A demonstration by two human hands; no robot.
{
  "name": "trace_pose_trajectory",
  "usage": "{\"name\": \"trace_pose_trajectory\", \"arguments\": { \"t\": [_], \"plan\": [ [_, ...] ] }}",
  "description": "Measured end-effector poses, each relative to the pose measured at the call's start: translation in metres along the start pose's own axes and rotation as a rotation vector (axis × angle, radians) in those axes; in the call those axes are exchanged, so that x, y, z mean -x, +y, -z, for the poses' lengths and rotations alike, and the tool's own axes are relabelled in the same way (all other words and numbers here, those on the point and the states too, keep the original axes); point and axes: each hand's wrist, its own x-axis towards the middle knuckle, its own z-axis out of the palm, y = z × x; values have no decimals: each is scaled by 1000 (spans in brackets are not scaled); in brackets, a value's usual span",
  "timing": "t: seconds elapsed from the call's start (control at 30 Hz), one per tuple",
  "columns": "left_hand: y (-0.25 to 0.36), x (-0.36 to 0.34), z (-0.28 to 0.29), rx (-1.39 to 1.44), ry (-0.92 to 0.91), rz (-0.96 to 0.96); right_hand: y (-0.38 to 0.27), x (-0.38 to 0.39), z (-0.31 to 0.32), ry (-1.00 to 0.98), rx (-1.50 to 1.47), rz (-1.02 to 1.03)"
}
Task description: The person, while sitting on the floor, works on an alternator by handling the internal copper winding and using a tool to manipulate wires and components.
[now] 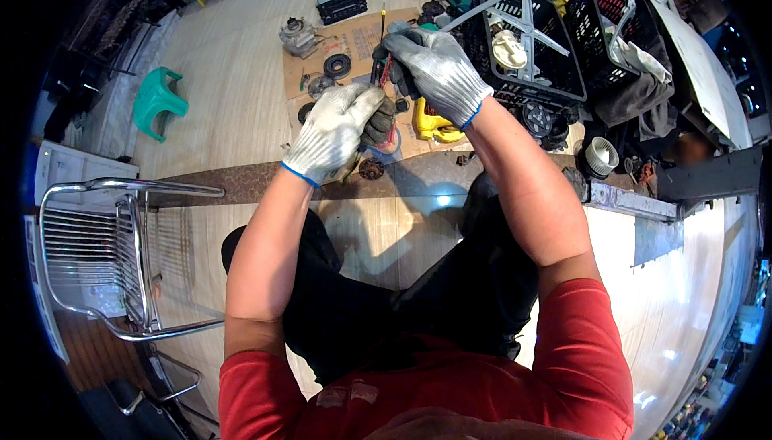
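Both hands wear white knitted gloves with grey palms and blue cuffs, held close together over the cardboard. My left hand is closed, its fingers curled in beside the right. My right hand is closed too, slightly higher and to the right. Between them shows a slim dark rod with a yellow tip, along with a short red piece. Fingers cover most of these, so their kind and which hand grips which part are unclear. Below the hands lies a round copper-coloured part. A yellow jug is just right of them.
On the cardboard lie a black ring and a metal housing. A boxy black unit sits behind. Two black crates stand right, near a white fan wheel. Left are a green stool and a metal chair.
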Motion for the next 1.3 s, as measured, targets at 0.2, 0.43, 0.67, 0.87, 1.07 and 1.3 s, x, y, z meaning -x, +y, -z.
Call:
{"name": "trace_pose_trajectory", "arguments": {
  "t": [0.2,0.43,0.67,0.87,1.07,1.3],
  "plan": [
    [-23,-5,-20,-599,286,-290,4,-1,-11,55,-195,-305],
    [-34,-5,0,-135,180,-117,-4,-5,14,-82,-771,-516],
    [-23,-2,-3,-495,253,-231,-9,-4,11,-72,-61,-346],
    [-25,-3,-10,-474,247,-311,1,-1,5,8,-33,-106],
    [-20,-2,-11,-422,307,-295,4,1,-10,118,-240,-117],
    [-36,-11,-27,-282,416,-307,10,-10,-25,235,-463,-165]
  ]
}}
